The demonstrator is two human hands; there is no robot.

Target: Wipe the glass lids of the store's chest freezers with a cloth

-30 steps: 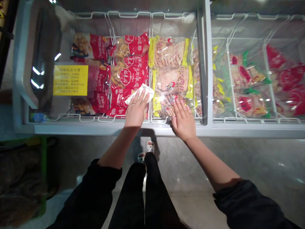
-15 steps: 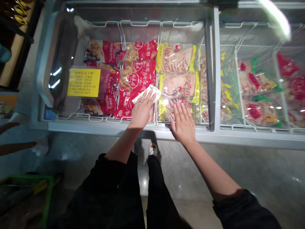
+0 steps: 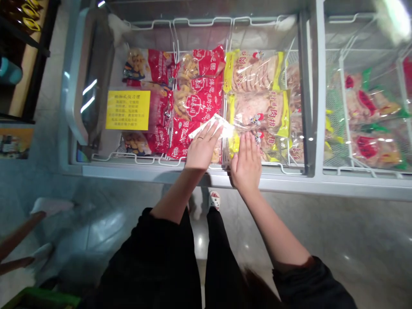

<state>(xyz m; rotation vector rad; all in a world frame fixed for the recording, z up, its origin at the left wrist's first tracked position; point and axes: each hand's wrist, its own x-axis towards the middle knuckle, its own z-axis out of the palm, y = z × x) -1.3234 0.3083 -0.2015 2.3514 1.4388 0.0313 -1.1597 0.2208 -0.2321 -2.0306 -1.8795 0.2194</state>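
Left hand (image 3: 201, 150) flat, fingers slightly spread over thin white cloth (image 3: 225, 128); right hand (image 3: 247, 165) flat on clear glass lid (image 3: 260, 36). Cloth likely light, limp: pin under fingertips.

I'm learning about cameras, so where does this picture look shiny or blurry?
Head view: bright glare at the right end of the white wipe under the left hand; head view: white light streaks near the freezer's left end; head view: another person's shoe, lower left, looks blurry.
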